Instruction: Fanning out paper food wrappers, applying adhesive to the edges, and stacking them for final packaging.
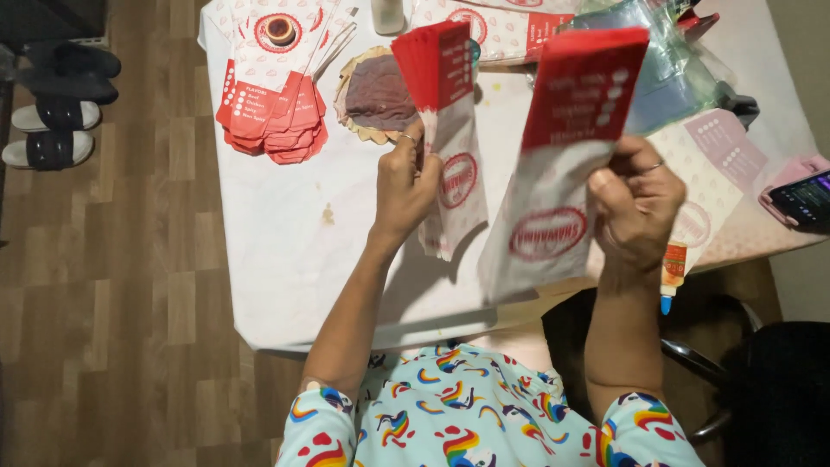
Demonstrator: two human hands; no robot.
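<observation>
My left hand [405, 186] grips a fanned bundle of white paper sleeves with red tops [450, 130], held upright above the white table [285, 233]. Beside it, my right hand [635, 203] holds up another stack of the same red-and-white sleeves [562, 164], closer to the camera and tilted slightly right. Each sleeve bears a red oval mark low on its white part. The two bundles are apart, with the right one partly covering things behind it.
A pile of flat red-and-white sleeves [272, 104] lies at the table's far left, with a round brownish pad [376, 95] beside it. A glue tube [673, 268] rests under my right hand, a phone in a pink case [800, 197] far right. Sandals [52, 112] sit on the wooden floor.
</observation>
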